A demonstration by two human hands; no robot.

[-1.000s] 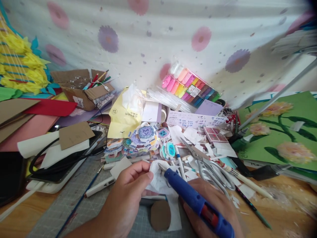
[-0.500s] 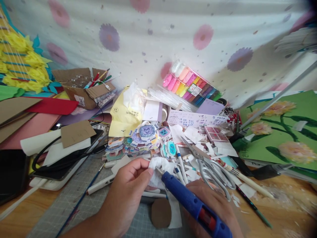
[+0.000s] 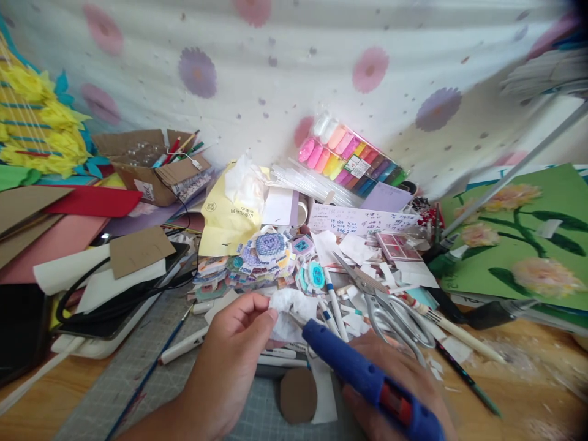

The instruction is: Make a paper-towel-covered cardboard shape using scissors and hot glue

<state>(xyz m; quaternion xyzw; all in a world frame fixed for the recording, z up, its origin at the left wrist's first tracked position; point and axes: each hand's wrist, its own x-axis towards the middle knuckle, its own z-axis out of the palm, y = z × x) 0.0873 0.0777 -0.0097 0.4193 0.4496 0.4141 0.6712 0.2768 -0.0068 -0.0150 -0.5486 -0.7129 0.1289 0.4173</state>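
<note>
Between the thumb and fingers of my left hand [image 3: 236, 349] is the left edge of a crumpled white piece [image 3: 290, 315], soft like tissue or fabric. My right hand [image 3: 390, 373] is wrapped round a blue hot glue gun [image 3: 353, 361], its metal tip pointing up and left at the white piece. Whether the tip touches it I cannot tell. Below them, a brown rounded cardboard piece [image 3: 298, 395] lies on a white strip over the grey cutting mat [image 3: 248, 410]. Just behind the white piece are small layered colourful pieces [image 3: 269, 248].
Silver scissors [image 3: 386, 303] lie among markers and paper scraps at the right. A phone with a black cable [image 3: 124, 300] is at the left. Behind stand a cardboard box [image 3: 151, 180] and a coloured clay pack [image 3: 353, 159]. Green flower artwork [image 3: 528, 239] fills the right side.
The white piece and my left hand have shifted slightly left. The glue gun's tip now sits a little farther from my left fingertips. The whole view has moved slightly.
</note>
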